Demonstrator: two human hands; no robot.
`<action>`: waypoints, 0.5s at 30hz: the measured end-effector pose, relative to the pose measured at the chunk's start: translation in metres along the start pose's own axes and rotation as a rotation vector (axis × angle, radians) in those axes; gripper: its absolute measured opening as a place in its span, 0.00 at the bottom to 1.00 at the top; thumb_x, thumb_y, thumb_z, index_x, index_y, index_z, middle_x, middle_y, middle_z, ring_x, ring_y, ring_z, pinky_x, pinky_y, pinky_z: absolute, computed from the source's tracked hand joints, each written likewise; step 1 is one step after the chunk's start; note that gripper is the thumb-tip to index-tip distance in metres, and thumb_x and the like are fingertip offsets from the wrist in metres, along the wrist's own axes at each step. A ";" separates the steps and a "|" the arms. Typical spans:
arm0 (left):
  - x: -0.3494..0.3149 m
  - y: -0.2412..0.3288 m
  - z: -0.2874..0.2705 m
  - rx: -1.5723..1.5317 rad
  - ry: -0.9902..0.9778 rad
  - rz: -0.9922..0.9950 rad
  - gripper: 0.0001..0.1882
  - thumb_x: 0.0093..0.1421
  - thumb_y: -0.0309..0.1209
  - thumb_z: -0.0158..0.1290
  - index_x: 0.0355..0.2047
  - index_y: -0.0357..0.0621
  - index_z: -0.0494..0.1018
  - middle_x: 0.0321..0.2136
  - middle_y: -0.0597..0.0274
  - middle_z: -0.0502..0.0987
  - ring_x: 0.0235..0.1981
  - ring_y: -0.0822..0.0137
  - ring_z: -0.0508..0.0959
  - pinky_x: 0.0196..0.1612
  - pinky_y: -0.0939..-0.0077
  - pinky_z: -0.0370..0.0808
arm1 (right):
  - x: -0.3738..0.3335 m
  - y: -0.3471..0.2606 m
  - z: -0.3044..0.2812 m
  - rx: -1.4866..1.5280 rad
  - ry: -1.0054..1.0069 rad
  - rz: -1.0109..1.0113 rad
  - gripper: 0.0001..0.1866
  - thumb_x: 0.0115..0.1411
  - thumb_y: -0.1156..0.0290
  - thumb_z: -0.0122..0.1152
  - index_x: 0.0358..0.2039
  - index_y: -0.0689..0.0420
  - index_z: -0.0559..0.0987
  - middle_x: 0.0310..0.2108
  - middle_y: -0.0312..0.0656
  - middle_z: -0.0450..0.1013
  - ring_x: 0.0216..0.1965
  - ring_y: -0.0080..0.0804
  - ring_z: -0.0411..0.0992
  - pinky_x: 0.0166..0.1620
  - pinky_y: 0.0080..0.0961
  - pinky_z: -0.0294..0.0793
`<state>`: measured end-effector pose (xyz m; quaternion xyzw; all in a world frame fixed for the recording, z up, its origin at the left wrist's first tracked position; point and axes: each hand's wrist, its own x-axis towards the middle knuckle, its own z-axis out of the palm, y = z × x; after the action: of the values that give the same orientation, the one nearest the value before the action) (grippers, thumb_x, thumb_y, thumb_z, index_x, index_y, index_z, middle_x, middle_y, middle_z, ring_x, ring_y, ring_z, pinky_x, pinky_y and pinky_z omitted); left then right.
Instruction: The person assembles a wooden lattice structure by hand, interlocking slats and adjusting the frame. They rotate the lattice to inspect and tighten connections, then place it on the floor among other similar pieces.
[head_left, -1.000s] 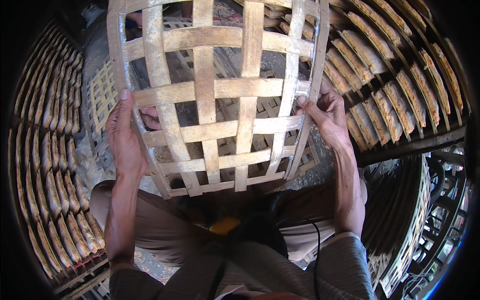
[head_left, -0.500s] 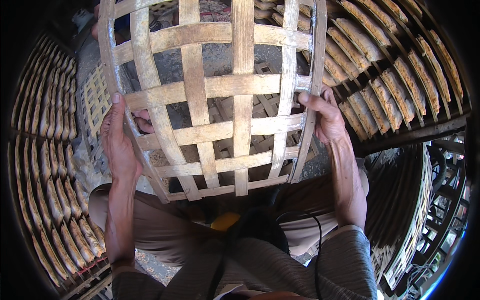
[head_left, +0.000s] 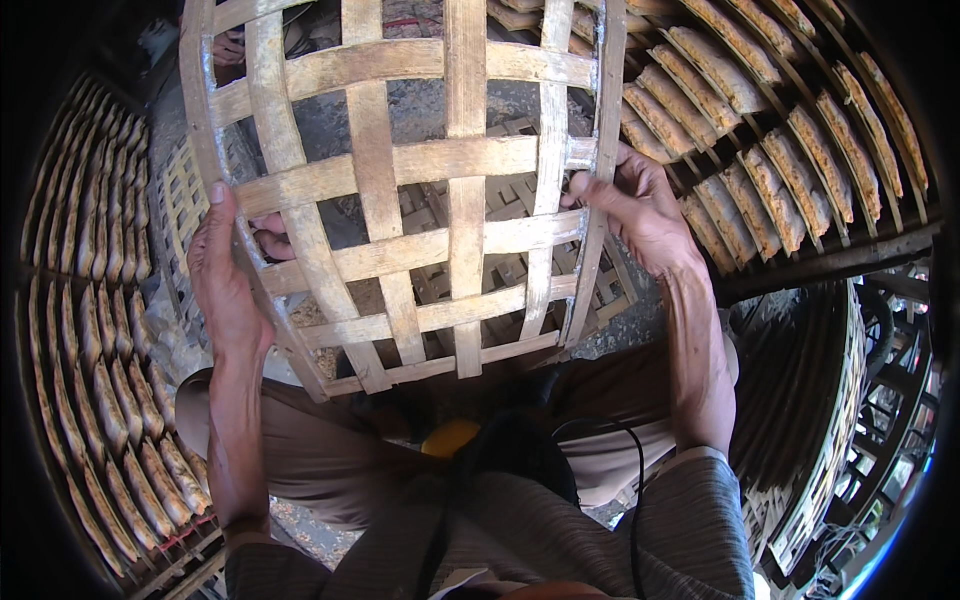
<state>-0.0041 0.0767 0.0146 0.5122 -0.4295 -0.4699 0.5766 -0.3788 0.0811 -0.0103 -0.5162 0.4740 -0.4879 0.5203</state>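
Just ahead of my lap, held up between both hands: a woven bamboo panel (head_left: 465, 100), open lattice, flat strips crossing over and under, thin wooden battens down both sides, whitish streaks along the inner edges. Near edge above my crossed-over legs; far end cut off by the top of the view. Left hand (head_left: 232, 285) on the panel's left batten: thumb flat along its front, fingers (head_left: 270, 242) curled behind and showing through an opening, closed round the edge. Right hand (head_left: 645, 215) a touch higher on the right batten: thumb lapped across the front, other fingers partly hidden at and behind the edge, so the gap is just the batten's thickness; how far each one bends, I cannot tell. Beneath the panel, seen through its openings, a second bamboo lattice (head_left: 512, 195); left of it, beyond my wrist, a paler lattice (head_left: 178, 195). Behind its upper left corner, what looks like another person's hand (head_left: 230, 47). Well left of the panel, left-hand slabs (head_left: 110, 400) stand in close rows; right of it, right-hand slabs (head_left: 770, 210), pale with rough orange-brown edges, material uncertain. Below those, right of my forearm, a stack of woven trays (head_left: 815, 420). Below the panel, brown trousers (head_left: 320, 440), a small yellow object (head_left: 450, 438) between them, and a black cable (head_left: 640, 480) by my right sleeve (head_left: 690, 515).
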 end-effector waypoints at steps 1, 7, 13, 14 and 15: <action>0.001 0.000 -0.002 0.002 -0.016 0.012 0.27 0.74 0.49 0.50 0.54 0.34 0.74 0.36 0.64 0.79 0.32 0.76 0.77 0.37 0.80 0.76 | 0.001 -0.001 0.000 0.163 0.014 0.018 0.16 0.65 0.76 0.62 0.53 0.64 0.78 0.36 0.38 0.80 0.35 0.23 0.78 0.42 0.22 0.80; 0.003 0.001 0.002 0.004 0.016 -0.032 0.26 0.73 0.49 0.50 0.53 0.34 0.74 0.35 0.63 0.79 0.32 0.76 0.78 0.38 0.81 0.76 | 0.001 -0.005 -0.007 -0.097 0.052 0.037 0.19 0.64 0.73 0.64 0.55 0.61 0.78 0.39 0.39 0.82 0.40 0.24 0.79 0.48 0.26 0.79; -0.001 0.004 0.003 0.002 -0.022 -0.022 0.24 0.73 0.48 0.51 0.51 0.35 0.75 0.32 0.65 0.78 0.28 0.78 0.76 0.32 0.83 0.75 | -0.002 -0.006 -0.006 -0.012 0.006 0.022 0.24 0.61 0.76 0.68 0.59 0.60 0.77 0.47 0.42 0.82 0.46 0.25 0.79 0.54 0.29 0.76; 0.000 0.004 0.005 -0.004 0.000 -0.026 0.24 0.73 0.48 0.51 0.51 0.36 0.75 0.31 0.65 0.78 0.28 0.79 0.76 0.31 0.83 0.75 | -0.003 -0.007 -0.005 0.020 0.021 0.037 0.24 0.61 0.76 0.68 0.58 0.60 0.77 0.47 0.42 0.82 0.47 0.26 0.79 0.54 0.29 0.76; -0.001 0.005 0.008 -0.008 0.024 -0.028 0.24 0.74 0.48 0.50 0.51 0.36 0.75 0.31 0.66 0.78 0.28 0.79 0.76 0.31 0.83 0.75 | -0.002 -0.008 -0.003 -0.042 0.008 -0.028 0.24 0.61 0.77 0.66 0.59 0.61 0.77 0.47 0.41 0.82 0.47 0.25 0.79 0.54 0.29 0.76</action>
<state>-0.0112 0.0759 0.0206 0.5214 -0.4134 -0.4733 0.5772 -0.3820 0.0830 -0.0025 -0.5315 0.4790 -0.4871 0.5008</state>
